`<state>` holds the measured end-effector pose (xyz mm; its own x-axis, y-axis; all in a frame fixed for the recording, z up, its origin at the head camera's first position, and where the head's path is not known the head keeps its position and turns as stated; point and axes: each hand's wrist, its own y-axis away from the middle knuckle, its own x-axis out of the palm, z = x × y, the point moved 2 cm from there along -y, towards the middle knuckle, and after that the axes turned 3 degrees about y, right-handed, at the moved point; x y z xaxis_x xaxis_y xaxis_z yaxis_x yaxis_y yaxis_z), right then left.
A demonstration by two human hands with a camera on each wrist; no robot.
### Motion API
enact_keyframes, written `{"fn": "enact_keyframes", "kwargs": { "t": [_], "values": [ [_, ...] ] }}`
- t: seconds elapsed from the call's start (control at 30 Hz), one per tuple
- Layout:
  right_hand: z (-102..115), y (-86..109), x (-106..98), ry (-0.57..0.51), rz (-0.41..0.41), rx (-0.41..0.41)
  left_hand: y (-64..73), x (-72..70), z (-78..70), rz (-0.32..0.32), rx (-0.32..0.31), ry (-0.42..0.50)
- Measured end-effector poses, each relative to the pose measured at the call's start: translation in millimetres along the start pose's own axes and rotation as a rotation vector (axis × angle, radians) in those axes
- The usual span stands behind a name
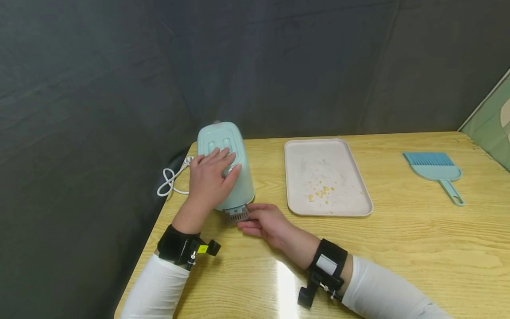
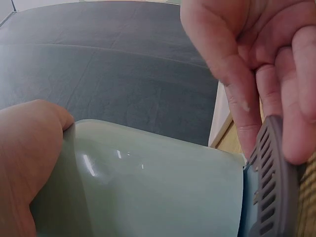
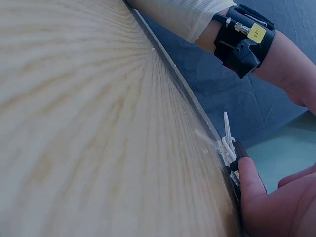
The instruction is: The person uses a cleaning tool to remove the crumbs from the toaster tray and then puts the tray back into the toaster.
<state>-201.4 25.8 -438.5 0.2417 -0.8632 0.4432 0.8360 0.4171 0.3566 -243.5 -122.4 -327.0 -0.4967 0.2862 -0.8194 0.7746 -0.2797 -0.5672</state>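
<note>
A mint-green appliance (image 1: 244,179) with a smooth rounded body lies at the table's left side. My left hand (image 1: 209,179) rests on its top, fingers spread over the moulded recesses. From the appliance's near end juts a grey slotted piece (image 1: 239,216), and my right hand (image 1: 272,225) pinches this piece at its right side. In the left wrist view the slotted piece (image 2: 269,182) shows a row of slits, with the right hand's fingers (image 2: 242,118) on either side of it. The right wrist view has the right thumb (image 3: 251,185) against a dark edge.
A white cord with a plug (image 1: 187,161) lies coiled left of the appliance, near the table edge. To the right stands a pale tray (image 1: 314,161) holding yellowish crumbs (image 1: 326,189). Farther right lies a blue brush (image 1: 434,166) with a dustpan-shaped head. Dark cloth (image 1: 279,66) hangs behind the table.
</note>
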Motion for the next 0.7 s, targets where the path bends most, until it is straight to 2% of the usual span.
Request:
{"fn": "enact_keyframes", "kwargs": {
  "t": [0.23,0.43,0.7],
  "values": [
    [0,-6.3,0,-0.056,-0.056,-0.025,0.4,0.4,0.8,-0.014,0.001,-0.006],
    [2,-10.4,1,-0.082,-0.043,-0.05,0.8,0.2,0.4,-0.025,0.007,-0.002],
    [6,-13.4,3,-0.067,-0.025,-0.041,0.0,0.0,-0.8,-0.026,0.01,-0.012]
  ]
}}
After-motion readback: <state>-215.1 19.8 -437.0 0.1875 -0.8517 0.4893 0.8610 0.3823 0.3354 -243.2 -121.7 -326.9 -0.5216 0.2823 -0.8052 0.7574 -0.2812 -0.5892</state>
